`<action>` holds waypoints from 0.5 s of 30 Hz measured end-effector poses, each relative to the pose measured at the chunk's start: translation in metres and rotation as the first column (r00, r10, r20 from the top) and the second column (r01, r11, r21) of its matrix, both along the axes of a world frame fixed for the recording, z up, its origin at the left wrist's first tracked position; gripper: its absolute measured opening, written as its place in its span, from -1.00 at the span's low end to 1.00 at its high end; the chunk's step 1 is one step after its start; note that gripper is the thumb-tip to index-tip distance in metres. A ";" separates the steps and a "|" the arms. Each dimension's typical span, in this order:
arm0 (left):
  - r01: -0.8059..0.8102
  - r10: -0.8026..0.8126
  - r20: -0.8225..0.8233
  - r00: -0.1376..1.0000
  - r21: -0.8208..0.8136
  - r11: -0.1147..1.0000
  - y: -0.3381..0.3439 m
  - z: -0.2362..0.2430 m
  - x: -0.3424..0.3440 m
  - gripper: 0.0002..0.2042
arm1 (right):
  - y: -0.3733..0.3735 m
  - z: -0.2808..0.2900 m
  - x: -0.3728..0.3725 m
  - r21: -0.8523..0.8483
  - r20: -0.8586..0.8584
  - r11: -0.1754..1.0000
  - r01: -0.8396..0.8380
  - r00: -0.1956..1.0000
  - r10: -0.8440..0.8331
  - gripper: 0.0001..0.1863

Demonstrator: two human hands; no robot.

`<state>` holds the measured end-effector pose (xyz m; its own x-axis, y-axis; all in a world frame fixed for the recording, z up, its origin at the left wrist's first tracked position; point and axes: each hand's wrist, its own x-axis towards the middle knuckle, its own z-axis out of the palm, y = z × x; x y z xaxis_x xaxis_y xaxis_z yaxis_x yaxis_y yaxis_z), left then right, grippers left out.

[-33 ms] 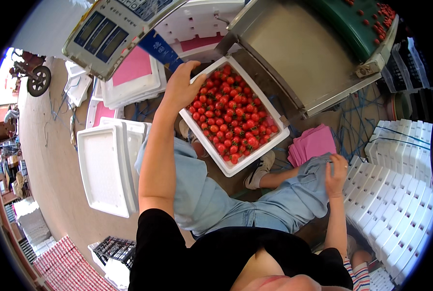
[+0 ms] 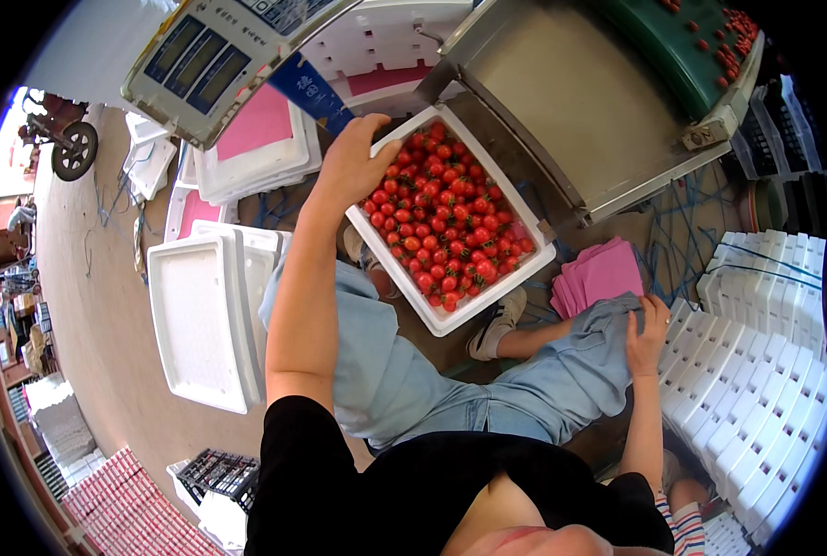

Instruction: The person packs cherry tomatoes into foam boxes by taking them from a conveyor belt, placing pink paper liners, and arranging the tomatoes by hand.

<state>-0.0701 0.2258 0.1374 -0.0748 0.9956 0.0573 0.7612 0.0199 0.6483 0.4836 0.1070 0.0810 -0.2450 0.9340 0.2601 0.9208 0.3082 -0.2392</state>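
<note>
A white foam box (image 2: 499, 288) full of red cherry tomatoes (image 2: 446, 218) sits tilted in front of my knees, beside the steel tray. My left hand (image 2: 351, 167) grips the box's upper left rim, thumb along the edge near the tomatoes; some fingertips are hidden behind the rim. On my right knee, over the light blue trouser leg (image 2: 562, 371), rests my right hand (image 2: 648, 338), its fingers stretched out and holding nothing. Pink sheets (image 2: 597, 280) lie in a pile between that knee and the box.
A weighing scale display (image 2: 196, 69) hangs over the upper left. The metal tray (image 2: 571, 102) adjoins a green chute (image 2: 678, 46) with loose tomatoes. White foam boxes (image 2: 757, 398) are stacked at right, others (image 2: 191, 320) at left. Blue straps (image 2: 678, 222) litter the floor.
</note>
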 end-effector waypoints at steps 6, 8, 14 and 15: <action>0.270 -0.332 -0.183 0.925 -0.299 0.915 -0.003 -0.010 -0.013 -0.53 | 0.003 -0.028 0.013 -0.171 0.010 0.974 0.149 0.989 -0.149 -0.70; 0.280 -0.371 -0.168 0.913 -0.400 0.872 0.002 -0.012 -0.014 -0.53 | 0.008 -0.031 0.022 -0.213 0.048 0.964 0.159 0.987 -0.153 -0.71; 0.256 -0.381 -0.223 0.897 -0.441 0.861 0.009 -0.020 -0.020 -0.56 | 0.008 -0.037 0.031 -0.212 0.024 0.965 0.152 0.988 -0.150 -0.76; 0.254 -0.368 -0.230 0.901 -0.408 0.877 0.008 -0.023 -0.020 -0.58 | 0.008 -0.037 0.030 -0.220 0.038 0.964 0.151 0.988 -0.147 -0.77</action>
